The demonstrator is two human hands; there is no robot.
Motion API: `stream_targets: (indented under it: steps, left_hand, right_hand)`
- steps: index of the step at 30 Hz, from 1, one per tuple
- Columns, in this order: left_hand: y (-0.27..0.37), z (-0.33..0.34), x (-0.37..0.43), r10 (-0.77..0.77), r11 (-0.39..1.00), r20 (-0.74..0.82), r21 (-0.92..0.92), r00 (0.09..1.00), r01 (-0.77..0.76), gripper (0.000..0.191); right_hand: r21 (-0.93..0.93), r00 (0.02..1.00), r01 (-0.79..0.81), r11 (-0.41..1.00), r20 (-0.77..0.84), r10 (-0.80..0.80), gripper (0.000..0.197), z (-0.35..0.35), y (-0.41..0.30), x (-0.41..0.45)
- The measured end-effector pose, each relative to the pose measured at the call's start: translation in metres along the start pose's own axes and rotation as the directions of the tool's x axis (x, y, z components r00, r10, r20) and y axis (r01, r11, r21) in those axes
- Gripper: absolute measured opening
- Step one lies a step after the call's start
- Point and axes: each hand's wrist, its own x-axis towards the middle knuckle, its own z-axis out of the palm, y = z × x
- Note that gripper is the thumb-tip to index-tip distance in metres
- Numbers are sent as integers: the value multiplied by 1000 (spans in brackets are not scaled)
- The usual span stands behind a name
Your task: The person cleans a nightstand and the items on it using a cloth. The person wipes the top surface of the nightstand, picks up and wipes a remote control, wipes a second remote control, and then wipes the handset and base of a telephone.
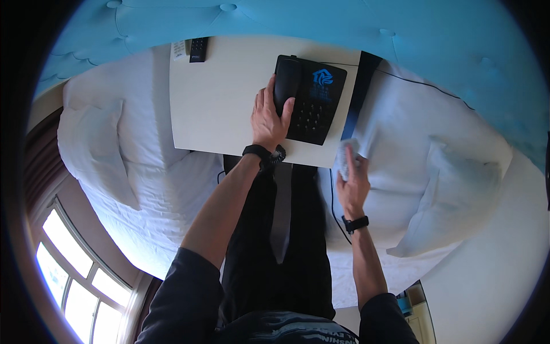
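Observation:
A black corded desk telephone (pixel 318 116) lies on the cream top of a bedside table (pixel 219 99). My left hand (pixel 270 114) grips its handset (pixel 288 81), fingers along the left side and thumb on the right. The handset rests on the phone's body, its lower part hidden under my palm. At the table's right front corner, my right hand (pixel 354 180) holds a pale, textured cloth (pixel 347 155), slightly blurred, with one finger stretched along it. Neither the cloth nor my right hand touches the telephone.
Two remote controls, one white (pixel 179 50) and one black (pixel 198 50), lie at the table's back left. White-covered beds with pillows (pixel 451 202) flank the table. Behind it rises a blue tufted headboard (pixel 300 19). A black cable (pixel 333 193) hangs beside my right leg.

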Motion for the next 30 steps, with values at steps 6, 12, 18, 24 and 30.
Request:
stream_targets:
  steps: [6, 12, 18, 24, 30]
  left_hand:
    - [9, -1, 4, -16, 1000, 17, 0, 1000, 16, 66]
    - [6, -5, 4, 13, 1000, 12, 3, 1000, -13, 66]
    - [6, -1, -1, -29, 1000, 23, -8, 999, 29, 65]
    - [8, -3, 0, -62, 998, 74, 22, 995, 61, 65]
    - [9, 3, 2, -16, 1000, 64, 18, 998, 15, 65]
  right_hand:
    - [78, 954, 288, 955, 61, -292, 79, 39, -74, 20]
    - [44, 983, 176, 983, 36, -178, 83, 42, -33, 14]
    - [684, 920, -381, 622, 216, 326, 48, 15, 19, 39]
    - [556, 991, -131, 821, 52, 123, 65, 39, -17, 65]
    - [709, 972, -230, 667, 137, 189, 57, 20, -26, 138]
